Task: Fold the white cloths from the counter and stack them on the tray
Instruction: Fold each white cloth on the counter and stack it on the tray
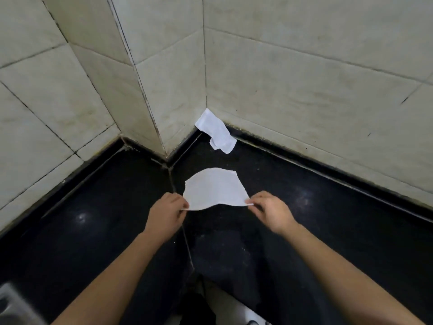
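A white cloth lies spread on the black counter in front of me. My left hand pinches its near left corner, and my right hand pinches its near right corner. The near edge between them is slightly lifted. A second white cloth lies crumpled in the far corner, partly propped against the tiled wall. No tray is recognisable in this view.
Pale tiled walls close the counter at the back and left, with a jutting wall corner. A grey metallic object shows at the bottom left edge. The counter's front edge runs near the bottom middle.
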`<state>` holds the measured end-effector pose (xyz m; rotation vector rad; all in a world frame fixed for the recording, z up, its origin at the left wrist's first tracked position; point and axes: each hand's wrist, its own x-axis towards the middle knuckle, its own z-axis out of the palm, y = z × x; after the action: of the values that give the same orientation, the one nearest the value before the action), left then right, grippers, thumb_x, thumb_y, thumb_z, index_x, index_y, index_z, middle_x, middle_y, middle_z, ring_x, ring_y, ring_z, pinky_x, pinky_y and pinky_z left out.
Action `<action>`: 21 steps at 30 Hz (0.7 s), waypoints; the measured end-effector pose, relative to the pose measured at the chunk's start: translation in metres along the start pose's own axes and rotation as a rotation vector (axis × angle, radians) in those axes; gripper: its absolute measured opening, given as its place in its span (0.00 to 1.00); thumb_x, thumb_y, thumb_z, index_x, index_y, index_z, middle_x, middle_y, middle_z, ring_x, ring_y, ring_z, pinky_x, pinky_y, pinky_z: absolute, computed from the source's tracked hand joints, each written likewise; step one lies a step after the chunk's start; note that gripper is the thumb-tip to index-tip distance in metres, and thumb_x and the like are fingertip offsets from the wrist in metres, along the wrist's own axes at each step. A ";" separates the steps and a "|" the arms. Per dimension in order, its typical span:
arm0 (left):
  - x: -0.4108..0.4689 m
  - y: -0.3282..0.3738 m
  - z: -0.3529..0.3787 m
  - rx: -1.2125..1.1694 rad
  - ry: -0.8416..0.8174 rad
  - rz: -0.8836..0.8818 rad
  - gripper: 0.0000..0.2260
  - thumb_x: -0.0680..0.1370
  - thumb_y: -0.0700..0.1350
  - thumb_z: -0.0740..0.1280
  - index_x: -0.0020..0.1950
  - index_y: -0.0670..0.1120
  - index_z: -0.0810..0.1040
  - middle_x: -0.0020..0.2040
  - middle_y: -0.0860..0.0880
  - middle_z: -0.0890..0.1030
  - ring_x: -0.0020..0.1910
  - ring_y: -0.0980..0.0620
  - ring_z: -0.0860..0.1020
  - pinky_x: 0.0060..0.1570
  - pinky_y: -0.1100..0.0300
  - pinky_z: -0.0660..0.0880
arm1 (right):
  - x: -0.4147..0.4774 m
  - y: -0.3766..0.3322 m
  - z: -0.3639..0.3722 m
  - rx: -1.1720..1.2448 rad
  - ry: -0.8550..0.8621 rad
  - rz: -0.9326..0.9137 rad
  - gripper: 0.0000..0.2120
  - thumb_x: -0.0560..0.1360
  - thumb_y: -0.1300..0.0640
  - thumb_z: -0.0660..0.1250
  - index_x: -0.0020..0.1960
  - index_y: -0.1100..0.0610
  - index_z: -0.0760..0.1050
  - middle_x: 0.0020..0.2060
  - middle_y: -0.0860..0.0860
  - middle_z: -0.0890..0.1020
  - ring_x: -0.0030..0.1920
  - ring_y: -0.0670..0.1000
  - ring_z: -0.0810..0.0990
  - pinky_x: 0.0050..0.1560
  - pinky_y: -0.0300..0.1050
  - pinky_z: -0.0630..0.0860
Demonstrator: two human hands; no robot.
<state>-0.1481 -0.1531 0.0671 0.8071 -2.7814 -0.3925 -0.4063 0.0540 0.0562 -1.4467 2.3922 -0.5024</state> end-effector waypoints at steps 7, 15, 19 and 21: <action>-0.106 -0.004 0.090 0.020 -0.311 -0.024 0.12 0.61 0.38 0.80 0.35 0.50 0.79 0.34 0.54 0.78 0.34 0.52 0.77 0.29 0.61 0.73 | -0.089 0.022 0.099 -0.214 -0.228 -0.038 0.10 0.79 0.49 0.66 0.58 0.46 0.82 0.51 0.49 0.79 0.52 0.54 0.79 0.44 0.49 0.80; -0.136 0.004 0.091 -0.015 -0.389 0.029 0.09 0.65 0.40 0.79 0.37 0.49 0.80 0.37 0.53 0.79 0.36 0.51 0.77 0.31 0.60 0.74 | -0.132 0.038 0.118 -0.172 -0.005 -0.138 0.08 0.69 0.53 0.79 0.48 0.49 0.85 0.41 0.47 0.81 0.41 0.51 0.81 0.31 0.43 0.77; -0.131 0.004 0.082 -0.108 -0.512 -0.118 0.04 0.78 0.48 0.68 0.50 0.53 0.82 0.46 0.57 0.78 0.48 0.57 0.75 0.44 0.64 0.70 | -0.121 0.030 0.101 -0.048 -0.228 0.002 0.09 0.78 0.47 0.68 0.57 0.45 0.82 0.52 0.43 0.79 0.53 0.46 0.78 0.49 0.44 0.78; -0.122 -0.002 0.078 -0.245 -0.509 -0.273 0.04 0.78 0.48 0.69 0.51 0.54 0.82 0.45 0.59 0.79 0.47 0.59 0.76 0.44 0.66 0.69 | -0.109 0.027 0.092 0.146 -0.275 0.148 0.09 0.79 0.47 0.68 0.57 0.44 0.81 0.53 0.41 0.79 0.52 0.43 0.78 0.54 0.42 0.77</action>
<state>-0.0682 -0.0733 -0.0228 1.1615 -2.9732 -1.1038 -0.3402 0.1498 -0.0300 -1.1823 2.1754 -0.4037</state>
